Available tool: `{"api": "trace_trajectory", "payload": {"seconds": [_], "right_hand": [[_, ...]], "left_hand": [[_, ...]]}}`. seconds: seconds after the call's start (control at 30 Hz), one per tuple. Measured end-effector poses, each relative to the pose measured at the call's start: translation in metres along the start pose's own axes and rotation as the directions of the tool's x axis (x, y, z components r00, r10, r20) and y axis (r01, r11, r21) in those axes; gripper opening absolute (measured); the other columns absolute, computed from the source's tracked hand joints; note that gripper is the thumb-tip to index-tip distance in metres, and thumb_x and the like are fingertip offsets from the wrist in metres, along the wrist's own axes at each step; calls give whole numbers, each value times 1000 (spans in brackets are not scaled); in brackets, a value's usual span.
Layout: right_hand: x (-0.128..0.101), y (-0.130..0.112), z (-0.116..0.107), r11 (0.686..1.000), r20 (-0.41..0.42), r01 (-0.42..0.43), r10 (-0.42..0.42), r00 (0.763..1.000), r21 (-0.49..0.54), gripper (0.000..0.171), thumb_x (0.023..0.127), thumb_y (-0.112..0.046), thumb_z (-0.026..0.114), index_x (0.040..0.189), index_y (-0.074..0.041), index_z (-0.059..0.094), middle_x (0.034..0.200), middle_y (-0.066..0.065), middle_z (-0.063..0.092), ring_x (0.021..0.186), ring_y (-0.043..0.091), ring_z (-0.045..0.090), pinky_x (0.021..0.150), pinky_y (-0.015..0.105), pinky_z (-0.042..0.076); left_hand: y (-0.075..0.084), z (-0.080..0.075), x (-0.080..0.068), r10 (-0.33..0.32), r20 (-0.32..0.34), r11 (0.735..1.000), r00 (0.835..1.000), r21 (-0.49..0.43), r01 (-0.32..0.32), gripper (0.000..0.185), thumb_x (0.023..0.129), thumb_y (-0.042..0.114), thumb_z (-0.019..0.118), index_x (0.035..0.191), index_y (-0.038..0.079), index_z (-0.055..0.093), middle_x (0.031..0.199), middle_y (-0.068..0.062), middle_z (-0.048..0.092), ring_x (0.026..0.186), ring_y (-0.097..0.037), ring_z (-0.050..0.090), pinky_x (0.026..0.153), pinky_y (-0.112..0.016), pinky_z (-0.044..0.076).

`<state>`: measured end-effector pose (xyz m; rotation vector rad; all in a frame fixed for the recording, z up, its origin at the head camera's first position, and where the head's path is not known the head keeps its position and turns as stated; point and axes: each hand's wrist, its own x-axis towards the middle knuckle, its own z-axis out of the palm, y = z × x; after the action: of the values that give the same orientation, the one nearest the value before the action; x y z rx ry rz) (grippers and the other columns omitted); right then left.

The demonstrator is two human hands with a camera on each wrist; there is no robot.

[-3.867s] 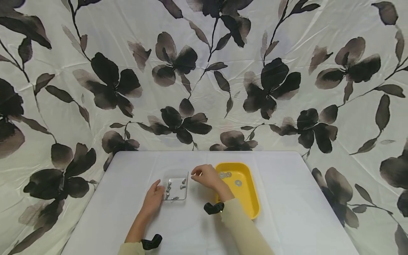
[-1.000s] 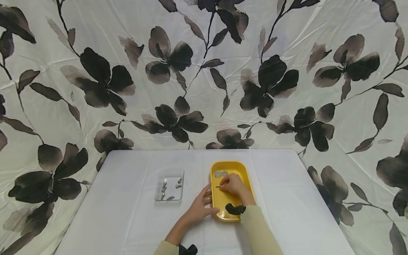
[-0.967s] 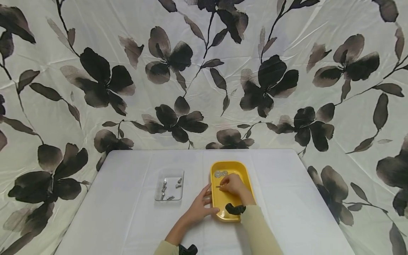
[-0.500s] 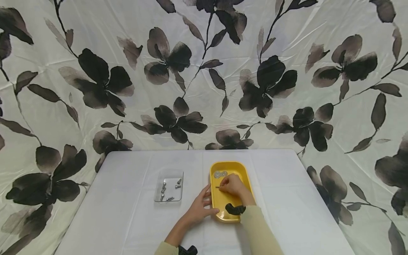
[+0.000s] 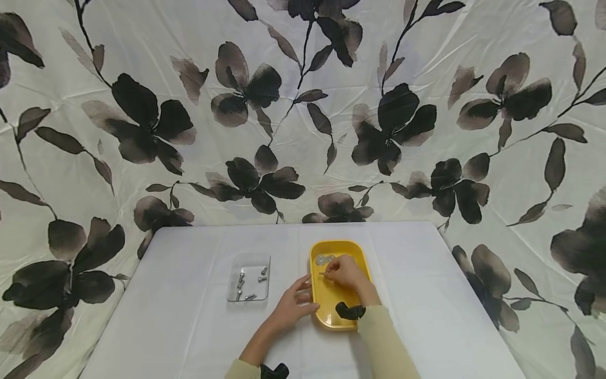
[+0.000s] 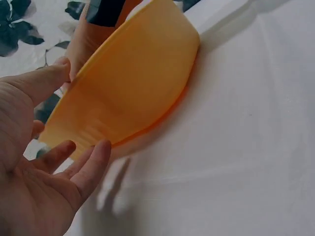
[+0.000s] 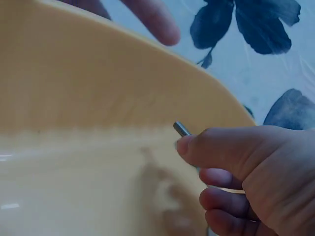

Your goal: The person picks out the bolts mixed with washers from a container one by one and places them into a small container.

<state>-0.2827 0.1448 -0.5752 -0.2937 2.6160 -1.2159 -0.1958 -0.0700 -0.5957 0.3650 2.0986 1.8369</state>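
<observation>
So the bolt [image 5: 323,273] is pinched in the right hand [image 5: 344,272], held low over the far half of the yellow tray [image 5: 337,317], with its shaft sticking out to the left past the fingertips. From the right wrist view you can see the bolt [image 7: 181,129] poking out above the thumb [image 7: 216,147], its grey tip just clear of the tray's inner wall [image 7: 98,78]; the other fingers are curled under. I can't tell whether the bolt touches the tray floor. Right next to it, at the far end of the tray, lie a couple of washers [image 5: 324,259], close to the knuckles but apart from the bolt. The left hand [image 5: 293,304] is spread out, fingers relaxed and straight, holding nothing, resting against the tray's left rim; the left wrist view shows the left hand [image 6: 39,162] with the thumb up by the rim and the fingertips at the base of the tray's outer wall [image 6: 133,83]. Further left on the white table [image 5: 189,337] sits a clear dish [image 5: 249,259] with a few more bolts [image 5: 240,276] lying loose in it, well apart from both hands. Both wrists have a black strap, and the sleeves are pale yellow-green. Behind the table hangs a white cloth [image 5: 497,173] with big dark flowers
</observation>
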Motion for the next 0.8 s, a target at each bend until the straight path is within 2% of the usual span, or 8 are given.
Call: {"api": "trace_trajectory", "payload": {"seconds": [0.17, 0.27, 0.37, 0.47, 0.6, 0.7, 0.8], "right_hand": [[2, -10, -4, 995, -6, 69, -70, 998, -69, 7, 82, -12, 78, 79, -12, 71, 70, -3, 61, 59, 13, 54, 54, 24, 47], [1, -19, -8, 989, -35, 117, -120, 992, -94, 7, 82, -12, 78, 79, -12, 71, 68, -3, 60, 60, 12, 52, 54, 24, 45], [0, -28, -13, 984, -59, 148, -154, 986, -100, 8, 82, -12, 78, 78, -11, 71, 68, -4, 59, 61, 13, 50, 54, 24, 43], [-1, -35, -18, 982, -61, 165, -171, 983, -96, 7, 83, -11, 77, 79, -9, 71, 68, -3, 60, 60, 12, 50, 54, 23, 43], [0, -45, -25, 982, -70, 168, -174, 982, -90, 6, 84, -13, 75, 83, -7, 73, 67, -2, 60, 54, 12, 49, 48, 24, 42], [1, -50, -29, 974, -84, 194, -205, 975, -120, 5, 84, -14, 76, 84, -9, 74, 67, -3, 61, 55, 12, 50, 48, 24, 44], [4, -57, -31, 960, -94, 235, -252, 963, -154, 4, 83, -13, 76, 83, -10, 74, 70, -6, 62, 60, 11, 53, 54, 25, 47]], "left_hand": [[10, -13, -6, 18, -24, 1000, 1000, 23, -17, 68, 91, 18, 70, 150, 11, 36, 140, -22, 43, 119, -39, 53, 83, -43, 56], [20, -25, -13, 28, -64, 994, 998, 105, -21, 60, 94, 24, 66, 147, 15, 40, 141, -20, 45, 121, -36, 52, 86, -43, 54], [29, -40, -22, 50, -124, 976, 991, 215, -22, 54, 95, 28, 65, 144, 21, 45, 141, -12, 48, 123, -31, 52, 92, -41, 52], [36, -57, -32, 112, -195, 956, 974, 288, -52, 48, 95, 24, 65, 140, 19, 50, 136, -7, 52, 120, -29, 54, 91, -39, 52], [44, -79, -42, 190, -264, 931, 946, 354, -88, 44, 95, 16, 65, 137, 13, 53, 131, -7, 56, 109, -25, 59, 82, -34, 53], [51, -93, -47, 204, -293, 918, 934, 389, -79, 44, 95, 15, 65, 137, 13, 53, 131, -8, 56, 105, -21, 61, 78, -32, 54], [54, -107, -52, 211, -320, 902, 924, 427, -58, 45, 95, 16, 64, 138, 12, 52, 132, -10, 56, 106, -22, 61, 79, -33, 54]]}}
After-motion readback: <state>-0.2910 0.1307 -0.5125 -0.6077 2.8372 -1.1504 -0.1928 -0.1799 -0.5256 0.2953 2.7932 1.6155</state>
